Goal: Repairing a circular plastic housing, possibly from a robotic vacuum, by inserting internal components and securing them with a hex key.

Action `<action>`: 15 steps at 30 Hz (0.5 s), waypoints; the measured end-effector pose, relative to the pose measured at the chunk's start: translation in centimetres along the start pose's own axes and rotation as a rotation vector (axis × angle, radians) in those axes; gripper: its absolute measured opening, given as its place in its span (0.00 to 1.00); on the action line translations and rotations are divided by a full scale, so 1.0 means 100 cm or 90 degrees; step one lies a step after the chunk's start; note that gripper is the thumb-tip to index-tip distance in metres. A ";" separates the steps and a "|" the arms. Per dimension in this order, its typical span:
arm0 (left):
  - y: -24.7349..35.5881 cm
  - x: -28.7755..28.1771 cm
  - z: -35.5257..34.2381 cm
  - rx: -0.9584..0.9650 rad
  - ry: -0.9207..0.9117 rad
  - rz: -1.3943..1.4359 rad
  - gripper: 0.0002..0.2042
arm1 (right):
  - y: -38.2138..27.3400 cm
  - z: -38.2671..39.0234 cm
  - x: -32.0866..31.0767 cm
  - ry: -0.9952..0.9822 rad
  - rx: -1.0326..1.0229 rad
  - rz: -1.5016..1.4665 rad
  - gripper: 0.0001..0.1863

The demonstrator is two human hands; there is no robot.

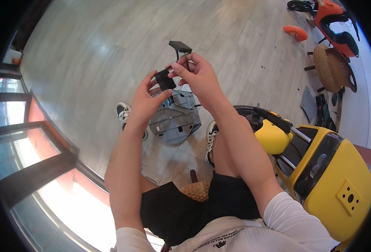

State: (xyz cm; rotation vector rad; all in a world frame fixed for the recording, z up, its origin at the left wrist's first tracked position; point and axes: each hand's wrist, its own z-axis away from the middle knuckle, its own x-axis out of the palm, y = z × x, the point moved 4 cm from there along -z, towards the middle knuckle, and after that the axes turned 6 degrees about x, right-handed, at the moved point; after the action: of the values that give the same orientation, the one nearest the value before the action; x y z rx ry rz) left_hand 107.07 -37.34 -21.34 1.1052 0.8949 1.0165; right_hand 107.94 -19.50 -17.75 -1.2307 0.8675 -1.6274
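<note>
Black rectangular part (165,80), just beyond the grey panel (175,126) in view, is gripped between thumb and fingers of the left hand (146,100), while the right hand (199,77), also beyond that panel, pinches the black cable (177,55) of a flat black piece (180,46)

Left hand (145,100): we are gripping a black block (165,80).
Right hand (199,80): we are pinching a black cable (177,55).
Floor (88,80): we are straddling a ribbed grey panel (173,126).
</note>
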 end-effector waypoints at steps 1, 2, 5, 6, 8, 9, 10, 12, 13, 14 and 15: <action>-0.001 0.002 -0.001 0.010 -0.009 -0.017 0.43 | 0.000 -0.001 -0.001 0.010 -0.001 0.024 0.08; 0.000 0.004 -0.001 0.017 -0.017 -0.033 0.44 | -0.001 0.000 -0.001 0.010 0.000 0.022 0.08; -0.001 0.008 -0.002 0.041 -0.007 -0.020 0.45 | -0.001 -0.001 -0.006 0.060 0.016 -0.001 0.08; -0.001 0.011 -0.002 0.041 -0.008 -0.020 0.45 | 0.001 -0.002 -0.008 0.065 0.020 -0.015 0.09; 0.004 0.016 0.000 0.093 0.033 -0.090 0.45 | 0.004 -0.002 -0.010 0.071 0.022 -0.029 0.09; 0.007 0.021 0.001 0.094 0.032 -0.089 0.45 | 0.005 -0.002 -0.010 0.073 0.025 -0.035 0.09; 0.010 0.026 0.002 0.098 0.038 -0.119 0.44 | 0.006 -0.002 -0.011 0.075 0.028 -0.040 0.10; 0.014 0.029 0.004 0.101 0.047 -0.151 0.43 | 0.006 -0.003 -0.010 0.059 0.029 -0.054 0.10; 0.015 0.030 0.003 0.113 0.045 -0.159 0.42 | 0.006 -0.003 -0.010 0.043 0.031 -0.067 0.11; 0.015 0.030 0.002 0.125 0.044 -0.167 0.41 | 0.005 -0.002 -0.009 0.042 0.033 -0.066 0.11; 0.012 0.029 0.000 0.124 0.045 -0.165 0.41 | 0.005 -0.002 -0.008 0.033 0.036 -0.085 0.11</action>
State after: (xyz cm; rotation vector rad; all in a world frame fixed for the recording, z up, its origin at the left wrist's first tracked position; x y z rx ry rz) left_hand 107.70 -34.42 -20.32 1.0854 1.1813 0.7692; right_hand 107.97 -18.93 -18.50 -1.2341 0.7803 -1.7844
